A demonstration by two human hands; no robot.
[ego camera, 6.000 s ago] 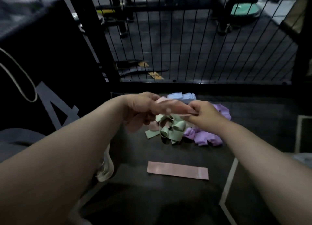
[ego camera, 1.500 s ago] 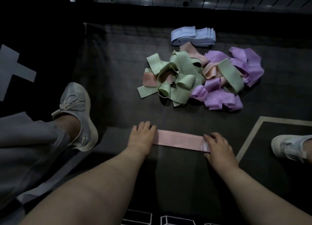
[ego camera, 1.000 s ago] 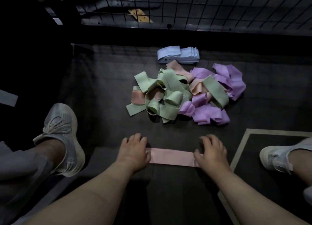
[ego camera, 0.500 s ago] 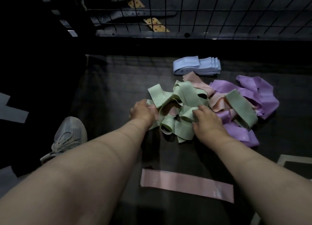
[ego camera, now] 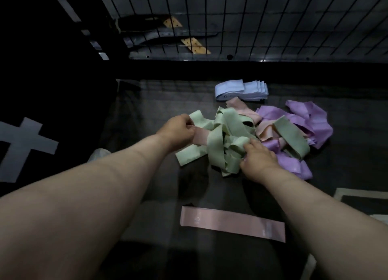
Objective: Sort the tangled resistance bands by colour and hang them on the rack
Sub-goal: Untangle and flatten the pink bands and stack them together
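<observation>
A tangled heap of resistance bands lies on the dark floor mat: green bands (ego camera: 227, 132) in the middle, purple bands (ego camera: 310, 122) on the right, pink ones threaded among them. My left hand (ego camera: 178, 130) pinches the end of a pink band (ego camera: 200, 137) that runs under the green loops. My right hand (ego camera: 257, 155) grips the green tangle at its near right side. A single flat pink band (ego camera: 232, 224) lies nearer to me. A folded stack of light blue bands (ego camera: 241, 90) sits behind the heap.
A black wire mesh fence (ego camera: 252, 23) stands just beyond the mat, with metal bars and tan plates on the floor behind it. A large black box with a white number (ego camera: 23, 145) stands at the left. A pale floor line (ego camera: 361, 193) marks the right.
Both hands have left the flat pink band and reached into the heap. The left hand has pulled a pink band partly out leftward; the right hand holds the green tangle.
</observation>
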